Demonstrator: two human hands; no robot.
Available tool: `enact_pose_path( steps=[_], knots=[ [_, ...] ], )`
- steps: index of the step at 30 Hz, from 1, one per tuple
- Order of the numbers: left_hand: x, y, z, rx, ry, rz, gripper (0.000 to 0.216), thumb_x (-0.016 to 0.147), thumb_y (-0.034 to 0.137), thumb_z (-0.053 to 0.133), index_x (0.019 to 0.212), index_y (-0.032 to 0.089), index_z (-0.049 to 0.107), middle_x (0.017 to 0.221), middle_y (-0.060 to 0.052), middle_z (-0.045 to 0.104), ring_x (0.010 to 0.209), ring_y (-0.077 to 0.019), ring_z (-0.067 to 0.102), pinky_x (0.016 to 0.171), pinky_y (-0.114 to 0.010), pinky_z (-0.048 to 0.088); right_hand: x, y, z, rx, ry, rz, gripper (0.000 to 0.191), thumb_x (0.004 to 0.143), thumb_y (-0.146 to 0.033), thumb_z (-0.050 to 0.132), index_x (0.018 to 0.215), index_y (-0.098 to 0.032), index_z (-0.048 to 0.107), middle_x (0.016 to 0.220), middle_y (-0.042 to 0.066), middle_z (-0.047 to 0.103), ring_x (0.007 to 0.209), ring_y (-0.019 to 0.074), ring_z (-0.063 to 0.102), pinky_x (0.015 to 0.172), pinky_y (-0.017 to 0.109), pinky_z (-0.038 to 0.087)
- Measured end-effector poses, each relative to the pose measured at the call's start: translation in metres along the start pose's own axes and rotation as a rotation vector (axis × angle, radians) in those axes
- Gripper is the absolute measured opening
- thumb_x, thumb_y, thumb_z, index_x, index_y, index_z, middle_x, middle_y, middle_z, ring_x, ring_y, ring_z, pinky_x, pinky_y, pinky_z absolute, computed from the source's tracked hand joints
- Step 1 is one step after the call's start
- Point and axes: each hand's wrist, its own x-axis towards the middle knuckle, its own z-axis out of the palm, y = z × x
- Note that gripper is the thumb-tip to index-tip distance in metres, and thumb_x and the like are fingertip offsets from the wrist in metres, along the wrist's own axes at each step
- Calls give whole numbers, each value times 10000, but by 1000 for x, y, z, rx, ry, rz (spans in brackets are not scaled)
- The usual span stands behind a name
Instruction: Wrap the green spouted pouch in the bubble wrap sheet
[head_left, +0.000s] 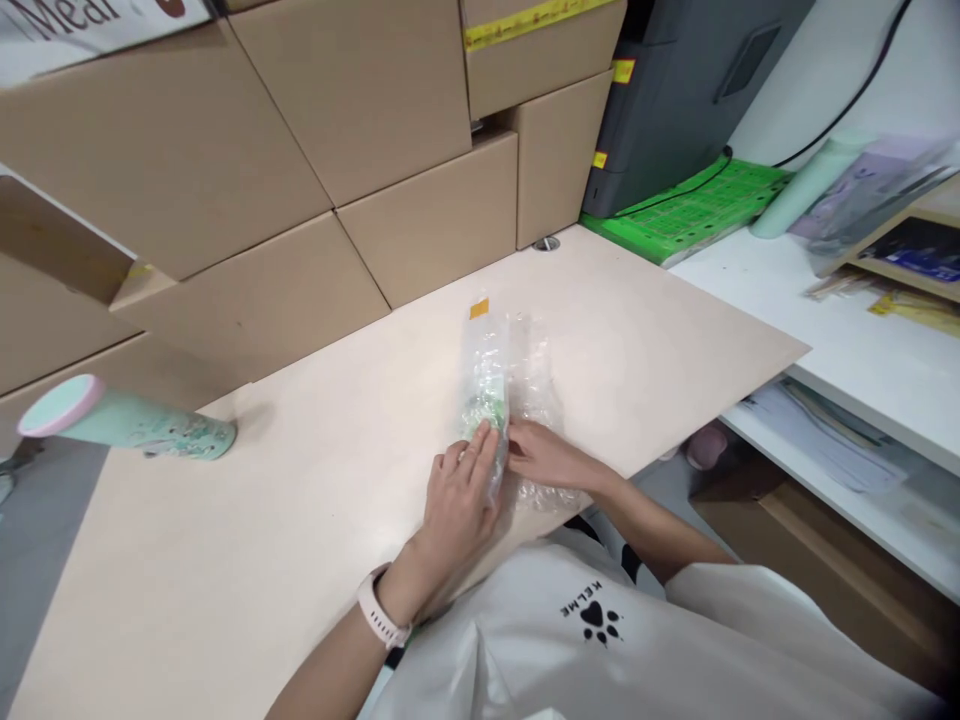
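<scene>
Both hands [457, 500] [547, 458] flat, pressing bubble wrap [510, 390] on table [300, 480].

Both hands lie palm-down, left hand [461, 492] just beside right hand [546, 457].

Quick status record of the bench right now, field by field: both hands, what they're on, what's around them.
left hand: laid flat on the rolled part of the bubble wrap; watch on wrist
right hand: fingers on the wrap beside the left; grip unclear
wrapped item: green, inside the roll, details unclear
table: pale board
tape piece: yellow, just beyond the wrap
bottle: mint, pink-rimmed lid, far left
behind: stacked cardboard boxes
right: grey machine, green mat at its foot
</scene>
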Motion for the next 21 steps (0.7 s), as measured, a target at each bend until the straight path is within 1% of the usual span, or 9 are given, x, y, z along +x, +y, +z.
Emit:
enact_pose_path(
  steps=[3,6,8,9,11,14,16,18,21],
  knots=[
    [6,10,8,188,-130,19,761,784,119,571,1511,102,346,1574,-151,379,1122,-328,536,825,-465,472,-22,7,-11,-211,170,171,222,937,-173,443,837,-193,640,968,67,664,911,207,631,792,325,488],
    [13,20,12,288,-181,26,683,784,100,552,1457,78,439,1547,-149,425,1090,-311,545,800,-446,474,-38,13,-23,-492,383,499,279,993,-332,429,921,-182,652,1003,113,677,953,265,640,740,351,467],
    [17,26,15,329,-188,14,652,797,94,539,1443,65,458,1530,-158,447,1079,-311,548,795,-443,475,-42,15,-26,-538,388,626,305,977,-422,471,938,-173,643,966,124,690,908,286,651,723,371,460],
    [20,29,17,344,-190,5,642,805,94,533,1442,59,459,1527,-166,448,1079,-315,548,795,-447,475,-41,15,-26,-488,352,616,297,964,-438,497,933,-176,635,925,109,695,865,274,655,725,374,460],
    [23,33,20,349,-193,-17,632,816,103,529,1442,48,455,1529,-183,439,1080,-328,546,803,-462,473,-36,14,-22,-252,286,503,269,954,-435,510,930,-190,620,870,65,692,797,227,648,729,360,471],
    [24,35,22,249,-191,-61,603,812,152,558,1402,52,493,1524,-190,442,1076,-349,537,818,-484,469,-25,11,-12,331,230,361,369,980,-483,414,952,-191,638,885,54,664,794,184,633,693,325,510],
    [21,32,20,106,-173,-77,587,803,196,586,1372,76,510,1516,-181,451,1087,-356,521,854,-503,464,-19,11,-7,667,211,334,418,957,-533,443,991,-179,663,934,65,648,827,175,631,693,317,534],
    [17,26,17,-70,-128,-95,649,794,232,618,1408,109,448,1520,-176,436,1135,-355,495,916,-521,452,-16,14,-3,830,211,324,382,881,-524,596,1025,-179,677,931,52,641,807,156,624,713,312,541],
    [11,17,13,-264,-48,-107,778,806,266,654,1490,160,298,1541,-194,364,1239,-347,446,983,-523,432,-14,21,3,864,246,334,358,778,-460,736,1011,-193,687,855,19,641,698,125,597,688,303,526]
  ],
)
